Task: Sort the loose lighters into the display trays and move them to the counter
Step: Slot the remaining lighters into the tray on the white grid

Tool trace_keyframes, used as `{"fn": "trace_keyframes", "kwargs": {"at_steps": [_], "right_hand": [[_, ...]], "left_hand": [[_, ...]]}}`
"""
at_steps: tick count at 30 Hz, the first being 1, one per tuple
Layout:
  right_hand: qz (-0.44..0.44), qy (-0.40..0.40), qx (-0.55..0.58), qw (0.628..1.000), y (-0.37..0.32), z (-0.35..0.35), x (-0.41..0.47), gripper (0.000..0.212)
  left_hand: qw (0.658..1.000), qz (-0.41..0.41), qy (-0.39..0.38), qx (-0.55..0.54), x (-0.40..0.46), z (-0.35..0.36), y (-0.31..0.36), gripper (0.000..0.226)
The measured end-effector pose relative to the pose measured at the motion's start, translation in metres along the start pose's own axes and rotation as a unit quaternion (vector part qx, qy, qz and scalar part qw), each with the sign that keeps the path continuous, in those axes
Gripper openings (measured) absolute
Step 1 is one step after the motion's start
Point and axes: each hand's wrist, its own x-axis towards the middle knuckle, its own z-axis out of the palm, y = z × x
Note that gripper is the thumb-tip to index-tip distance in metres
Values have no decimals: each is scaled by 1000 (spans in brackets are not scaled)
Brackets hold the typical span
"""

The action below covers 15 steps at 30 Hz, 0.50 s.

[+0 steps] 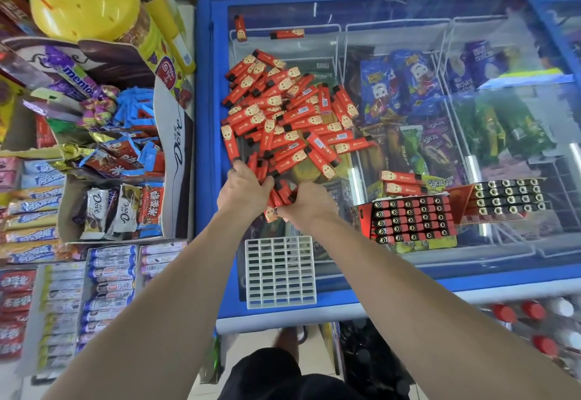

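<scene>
Red lighters [284, 193] bunched between both hands [273, 198] above empty tray [280, 272]

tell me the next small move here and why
Probably bring the bunch of lighters that both hands grip, left hand and right hand, down to the empty white tray and start slotting them in. Its cells are all bare, two red trays look full, and the pile is still large.
</scene>
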Motion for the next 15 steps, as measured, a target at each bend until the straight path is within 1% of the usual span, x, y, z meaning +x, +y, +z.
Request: {"fn": "trace_keyframes", "kwargs": {"at_steps": [2, 6, 9, 12, 15], "right_hand": [[-10, -20, 1, 1000, 3, -2, -3, 29], [-25, -14, -10, 1000, 8, 0, -6, 17], [-35, -10, 2, 999, 15, -2, -7, 21], [-18, 14, 19, 1000, 24, -6, -7, 14], [-24, 62, 3, 998, 30, -6, -6, 18]], "left_hand": [[1000, 15, -3, 19, -3, 2, -4, 56], [999, 40, -10, 23, -10, 7, -9, 51], [998, 69, -9, 5, -14, 9, -17, 49], [995, 96, -3, 24, -19, 11, -25, 46], [991, 119, 7, 66, -22, 15, -26, 44]]}}
